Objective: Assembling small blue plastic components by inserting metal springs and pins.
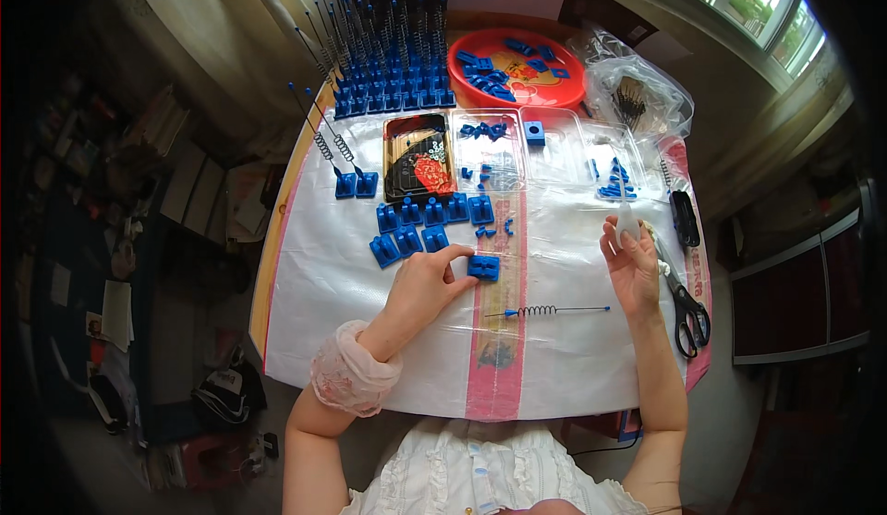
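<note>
My left hand (427, 286) has its thumb and forefinger closed on the left edge of a small blue plastic base (483, 268) lying on the table. My right hand (632, 261) is raised at the right, its fingers closed round a whitish, narrow-tipped tool (627, 223) that points away from me; its exact kind is unclear. Between my arms lies a black wire spring (538, 311) with straight ends and a blue tip. Several blue bases with raised middles (408, 240) stand just beyond my left hand. Tiny blue pieces (485, 231) lie just past the held base.
Rows of blue bases with upright springs (393, 90) fill the far left. A red basin (565, 90) holds blue parts. Clear trays (552, 178) and a black patterned tray (392, 159) stand midway. Black scissors (691, 316) lie right, near a plastic bag (661, 90).
</note>
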### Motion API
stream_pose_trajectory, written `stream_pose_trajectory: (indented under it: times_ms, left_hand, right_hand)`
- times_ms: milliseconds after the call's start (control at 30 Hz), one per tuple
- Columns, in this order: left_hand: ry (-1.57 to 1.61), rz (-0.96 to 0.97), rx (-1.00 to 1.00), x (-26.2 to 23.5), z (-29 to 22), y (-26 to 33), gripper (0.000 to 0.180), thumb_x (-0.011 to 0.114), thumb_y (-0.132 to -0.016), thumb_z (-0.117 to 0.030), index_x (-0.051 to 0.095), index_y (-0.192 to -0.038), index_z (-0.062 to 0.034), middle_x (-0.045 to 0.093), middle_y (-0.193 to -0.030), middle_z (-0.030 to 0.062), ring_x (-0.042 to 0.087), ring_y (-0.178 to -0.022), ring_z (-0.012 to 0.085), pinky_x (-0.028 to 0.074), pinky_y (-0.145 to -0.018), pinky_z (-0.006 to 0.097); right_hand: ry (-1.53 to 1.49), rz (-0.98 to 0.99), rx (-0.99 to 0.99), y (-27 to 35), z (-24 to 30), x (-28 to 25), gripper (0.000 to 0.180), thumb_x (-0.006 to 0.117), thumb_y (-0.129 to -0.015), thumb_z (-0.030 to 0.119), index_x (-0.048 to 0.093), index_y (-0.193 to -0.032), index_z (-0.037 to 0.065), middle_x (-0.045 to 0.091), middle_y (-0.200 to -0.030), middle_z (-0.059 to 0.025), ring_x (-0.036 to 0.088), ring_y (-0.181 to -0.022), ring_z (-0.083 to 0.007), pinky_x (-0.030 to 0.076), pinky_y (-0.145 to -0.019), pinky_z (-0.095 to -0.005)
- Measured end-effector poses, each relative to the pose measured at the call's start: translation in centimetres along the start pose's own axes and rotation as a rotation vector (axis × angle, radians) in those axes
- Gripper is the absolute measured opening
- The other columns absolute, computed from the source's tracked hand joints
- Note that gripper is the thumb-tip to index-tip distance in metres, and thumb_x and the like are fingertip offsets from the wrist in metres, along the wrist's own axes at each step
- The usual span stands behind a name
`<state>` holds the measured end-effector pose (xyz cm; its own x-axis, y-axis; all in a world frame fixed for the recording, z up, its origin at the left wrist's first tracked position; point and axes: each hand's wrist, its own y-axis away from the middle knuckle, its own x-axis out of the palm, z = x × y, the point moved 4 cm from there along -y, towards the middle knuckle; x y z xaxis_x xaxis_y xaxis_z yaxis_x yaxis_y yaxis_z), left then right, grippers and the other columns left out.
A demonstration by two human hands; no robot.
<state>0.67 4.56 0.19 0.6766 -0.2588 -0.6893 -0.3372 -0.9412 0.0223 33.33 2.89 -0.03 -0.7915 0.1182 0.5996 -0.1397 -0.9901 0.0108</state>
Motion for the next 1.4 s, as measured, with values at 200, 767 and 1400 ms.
stream_pose_trajectory:
  times_ms: [200, 767, 1400]
  left_hand:
    - [0.006, -0.009, 0.003, -0.1, -0.3, 0.1, 0.042, 0.082, -0.082, -0.019, 0.071, -0.121, -0.0089, 0.07, -0.068, 0.0098, 0.067, -0.06, 0.0237, 0.053, -0.061, 0.035]
    - [0.02, -0.038, 0.199, -0.9, -3.4, 2.4, 0.018, 0.083, -0.08, -0.016, 0.076, -0.093, -0.006, 0.07, -0.076, 0.0073, 0.064, -0.061, 0.0177, 0.051, -0.058, 0.03]
    - [0.162, 0.224, 0.143, 3.2, -3.7, 2.6, 0.017, 0.073, -0.087, -0.018, 0.078, -0.096, -0.0047, 0.07, -0.085, 0.0127, 0.067, -0.079, 0.0308, 0.051, -0.072, 0.041]
  right_hand:
    - [-0.032, 0.072, -0.016, -0.8, -0.4, -1.9, 0.025, 0.069, -0.096, 0.009, 0.063, -0.119, 0.011, 0.069, -0.113, -0.0017, 0.064, -0.1, -0.0088, 0.053, -0.088, -0.0284]
    - [0.62, -0.022, -0.097, -0.8, 0.3, -0.1, 0.021, 0.072, -0.09, 0.001, 0.066, -0.109, 0.002, 0.075, -0.104, -0.0105, 0.07, -0.091, -0.0147, 0.053, -0.088, -0.0267]
    - [1.438, -0.032, -0.319, -0.8, -0.8, 1.1, 0.031, 0.085, -0.072, 0.016, 0.066, -0.09, -0.001, 0.065, -0.089, -0.0099, 0.056, -0.084, -0.025, 0.048, -0.076, -0.0368]
